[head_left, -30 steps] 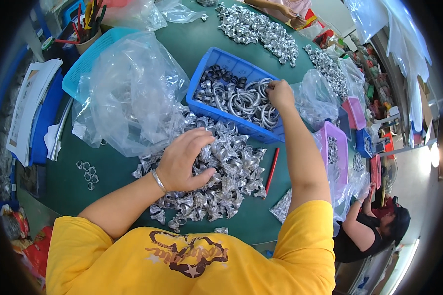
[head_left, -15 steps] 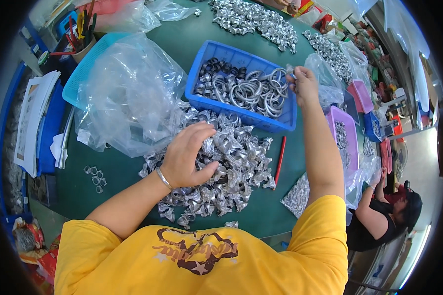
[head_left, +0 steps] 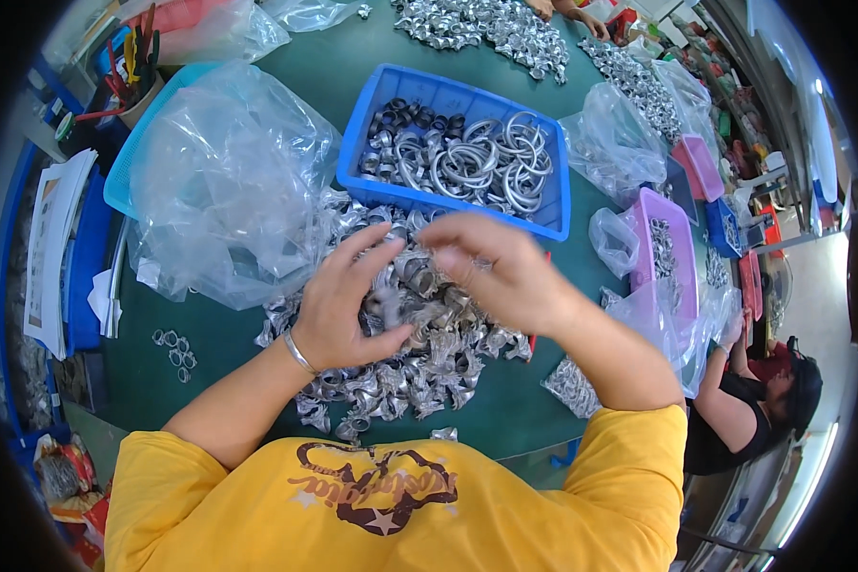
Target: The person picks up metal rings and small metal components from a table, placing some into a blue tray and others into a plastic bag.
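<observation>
A heap of silvery cast metal pieces (head_left: 391, 381), many ring-shaped with ruffled edges, lies in front of me. Over its left side is my left hand (head_left: 338, 310), thumb and fingers spread, a bangle on the wrist. A motion-blurred bit of metal (head_left: 387, 307) shows between that thumb and fingers, seemingly not gripped. My right hand (head_left: 496, 272) hangs over the heap's right side, fingers pointing left; motion smears them, so any held piece cannot be made out. Just beyond the heap stands a blue plastic bin (head_left: 567, 205) containing metal bangles (head_left: 467, 170) and smaller dark rings (head_left: 419, 119).
Clear plastic bags (head_left: 229, 181) cover a teal basket (head_left: 119, 176) at left. Several loose rings (head_left: 178, 355) lie on the green table (head_left: 229, 381). More metal pieces (head_left: 486, 33) are heaped at the far side. At right are a pink tray (head_left: 643, 243) and a co-worker (head_left: 748, 410).
My right hand has come from the blue bin's right edge back toward me, over the heap. My left hand stays over the heap, its fingers spread wider. The view has shifted slightly.
</observation>
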Demonstrator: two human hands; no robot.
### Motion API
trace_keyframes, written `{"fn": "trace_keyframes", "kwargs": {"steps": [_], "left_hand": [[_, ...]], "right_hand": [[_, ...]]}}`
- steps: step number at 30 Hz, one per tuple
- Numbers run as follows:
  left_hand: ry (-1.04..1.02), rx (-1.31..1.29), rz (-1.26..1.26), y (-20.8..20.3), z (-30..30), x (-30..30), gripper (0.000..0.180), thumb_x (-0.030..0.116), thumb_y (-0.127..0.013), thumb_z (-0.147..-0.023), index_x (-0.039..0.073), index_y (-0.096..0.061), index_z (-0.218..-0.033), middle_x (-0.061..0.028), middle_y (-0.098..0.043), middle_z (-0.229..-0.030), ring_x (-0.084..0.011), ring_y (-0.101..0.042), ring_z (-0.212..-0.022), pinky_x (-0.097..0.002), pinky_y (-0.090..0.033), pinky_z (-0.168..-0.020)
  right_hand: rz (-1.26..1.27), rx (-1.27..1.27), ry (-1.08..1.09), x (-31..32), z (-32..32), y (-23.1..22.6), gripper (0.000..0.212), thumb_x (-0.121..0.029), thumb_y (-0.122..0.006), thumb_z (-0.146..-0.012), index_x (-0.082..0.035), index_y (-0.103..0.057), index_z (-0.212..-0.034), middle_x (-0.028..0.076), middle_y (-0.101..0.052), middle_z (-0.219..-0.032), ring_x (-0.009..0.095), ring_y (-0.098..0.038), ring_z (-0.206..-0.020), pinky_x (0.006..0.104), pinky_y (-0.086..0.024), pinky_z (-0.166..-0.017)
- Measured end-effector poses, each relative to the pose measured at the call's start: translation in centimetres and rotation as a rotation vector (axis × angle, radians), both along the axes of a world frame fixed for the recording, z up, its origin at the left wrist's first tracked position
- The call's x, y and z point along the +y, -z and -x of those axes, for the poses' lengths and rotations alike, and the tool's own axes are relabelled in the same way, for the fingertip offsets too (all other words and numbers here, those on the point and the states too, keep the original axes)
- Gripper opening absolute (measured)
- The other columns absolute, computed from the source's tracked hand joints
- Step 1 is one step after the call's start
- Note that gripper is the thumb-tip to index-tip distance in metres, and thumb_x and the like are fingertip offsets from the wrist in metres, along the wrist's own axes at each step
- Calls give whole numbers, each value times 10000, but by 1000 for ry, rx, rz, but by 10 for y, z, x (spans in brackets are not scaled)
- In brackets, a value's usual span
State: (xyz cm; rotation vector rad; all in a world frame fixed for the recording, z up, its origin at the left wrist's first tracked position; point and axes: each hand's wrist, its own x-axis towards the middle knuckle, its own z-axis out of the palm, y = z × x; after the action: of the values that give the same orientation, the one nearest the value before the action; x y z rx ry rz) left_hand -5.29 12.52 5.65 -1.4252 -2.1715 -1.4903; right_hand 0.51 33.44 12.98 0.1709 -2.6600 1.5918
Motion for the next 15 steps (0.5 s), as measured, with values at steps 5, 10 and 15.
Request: {"fn": "trace_keyframes", "kwargs": {"steps": [5, 10, 15], "left_hand": [[9, 71, 92, -3, -1, 0, 493, 282, -698, -636, 122, -619, -1096, -182, -508, -1210, -352, -539, -1041, -403, -449, -872], [27, 61, 94, 1, 1, 0, 500, 297, -655, -636, 84, -616, -1087, -196, -523, -1179, -376, -523, -1088, -430, -427, -912], [27, 61, 116, -1, 2, 0, 501, 305, -652, -641, 87, -616, -1091, -197, -529, -1172, -382, -519, -1097, -435, -423, -919]], "right_hand": [[-623, -301, 439, 93, 30, 0, 247, -250, -645, -805, -5, -676, -808, 173, -660, -792, 305, -641, -741, 364, -502, -668], [-962, -596, 433, 84, 48, 19, 415, -432, -723, -713, -34, -694, -828, 163, -672, -853, 307, -654, -832, 382, -518, -721], [-1071, -577, 330, 82, 58, 26, 374, -330, -751, -674, -17, -673, -865, 156, -671, -933, 326, -643, -891, 404, -525, -764]]}}
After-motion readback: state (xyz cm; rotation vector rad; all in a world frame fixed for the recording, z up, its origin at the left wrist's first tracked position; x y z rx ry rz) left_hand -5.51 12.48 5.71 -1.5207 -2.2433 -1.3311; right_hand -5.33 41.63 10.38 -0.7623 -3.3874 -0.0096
